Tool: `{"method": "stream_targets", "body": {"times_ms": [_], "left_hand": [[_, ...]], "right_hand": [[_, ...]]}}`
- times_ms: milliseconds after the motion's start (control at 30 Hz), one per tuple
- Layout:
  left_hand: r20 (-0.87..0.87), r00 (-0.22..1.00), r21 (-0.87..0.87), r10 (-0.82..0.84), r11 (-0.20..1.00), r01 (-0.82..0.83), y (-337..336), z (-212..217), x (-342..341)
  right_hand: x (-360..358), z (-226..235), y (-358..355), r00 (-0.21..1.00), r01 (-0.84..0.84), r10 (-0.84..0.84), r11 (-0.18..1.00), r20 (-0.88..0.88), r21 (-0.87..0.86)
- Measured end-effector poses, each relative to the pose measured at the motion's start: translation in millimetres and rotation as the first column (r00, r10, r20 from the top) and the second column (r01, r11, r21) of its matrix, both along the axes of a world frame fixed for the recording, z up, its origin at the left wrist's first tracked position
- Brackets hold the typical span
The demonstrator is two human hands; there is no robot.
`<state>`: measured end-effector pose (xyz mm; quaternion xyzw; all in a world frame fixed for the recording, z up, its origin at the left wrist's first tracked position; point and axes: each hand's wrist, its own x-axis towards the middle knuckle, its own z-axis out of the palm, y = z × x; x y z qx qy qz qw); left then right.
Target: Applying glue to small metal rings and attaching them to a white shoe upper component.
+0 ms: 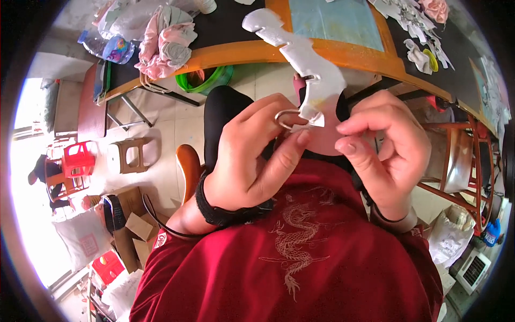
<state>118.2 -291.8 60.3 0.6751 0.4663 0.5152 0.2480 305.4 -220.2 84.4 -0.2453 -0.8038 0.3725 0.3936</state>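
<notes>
My left hand point(255, 153) is closed, with thumb and forefinger pinching the lower end of a long white strip point(314, 70), thin, curved and slit along its edge. From this grip the strip rises away from me toward the table. Beside the same fingers shows a small metal loop point(284, 120); the rest of it is hidden. My right hand point(386, 142) hovers just right of the strip's end, apart from it. Its thumb and forefinger are drawn almost together in a pinch, and anything between them is too small to make out.
Ahead stands a table with a wooden edge point(230, 53), bearing pink cloth point(166, 43), a plastic bottle point(110, 47) and white scraps point(413, 24). Beneath it sits a green tub point(217, 80). Stools point(127, 155) and cartons point(129, 236) are left; a wooden chair point(458, 166) stands right.
</notes>
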Motion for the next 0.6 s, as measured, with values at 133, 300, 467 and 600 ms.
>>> {"method": "stream_targets", "body": {"times_ms": [133, 300, 467, 600], "left_hand": [[-0.116, 0.992, 0.138, 0.047, 0.99, -0.03, 4.0, 0.7, 5.9], [-0.242, 0.953, 0.17, 0.18, 0.975, -0.141, 2.8, -2.1, 10.8], [-0.279, 0.935, 0.213, 0.217, 0.964, -0.16, 3.2, -9.4, 12.5], [-0.199, 0.964, 0.1, 0.173, 0.983, -0.156, 1.1, -8.4, 14.4]], "right_hand": [[-4.0, -10.7, -2.1, 0.995, -0.039, 0.031, 0.996, -0.097, -0.084], [-2.7, -9.4, -1.2, 0.996, -0.04, 0.019, 0.966, -0.084, -0.254], [-6.5, -11.7, -3.4, 0.997, -0.018, -0.013, 0.919, -0.076, -0.393], [-8.4, -18.7, 2.4, 0.999, 0.001, -0.008, 0.983, -0.036, -0.186]]}}
